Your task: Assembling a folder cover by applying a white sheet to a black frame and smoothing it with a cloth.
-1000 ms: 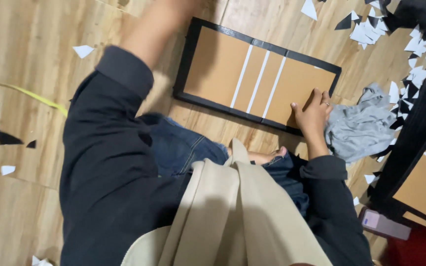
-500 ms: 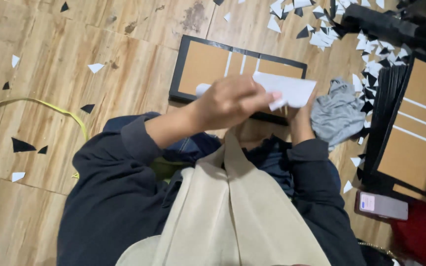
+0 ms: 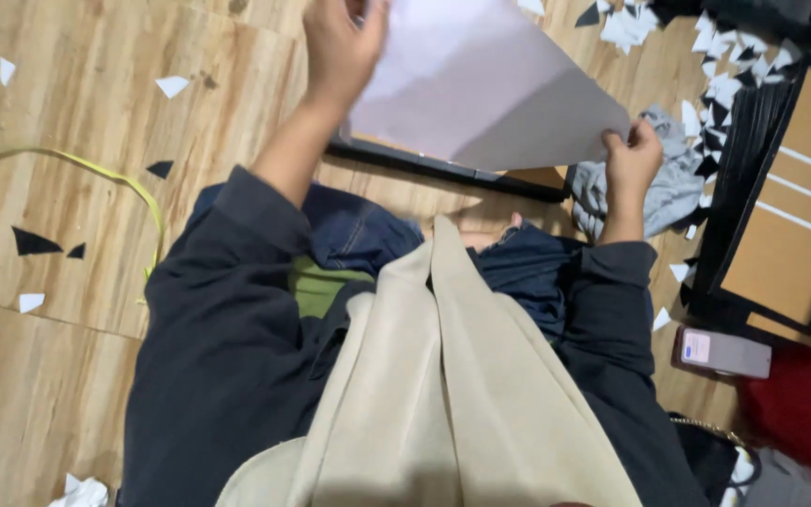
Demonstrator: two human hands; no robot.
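Note:
A large white sheet of paper [image 3: 481, 84] is held up over the floor in the head view. My left hand [image 3: 342, 49] grips its upper left edge. My right hand [image 3: 631, 158] pinches its lower right corner. Under the sheet lies a black frame with a brown cardboard back [image 3: 443, 169], mostly hidden by the paper. A grey cloth [image 3: 678, 183] lies crumpled just right of my right hand.
Black and white paper scraps [image 3: 725, 66] litter the wooden floor. Another black-framed cardboard panel [image 3: 800, 216] lies at the right, with a phone [image 3: 723, 352] below it. A yellow tape [image 3: 96, 169] curves at the left. A red object [image 3: 809, 413] sits at the lower right.
The white sheet has been lifted and spread wide between both hands. My left hand moved up and away; my right hand left the frame and took the sheet's corner.

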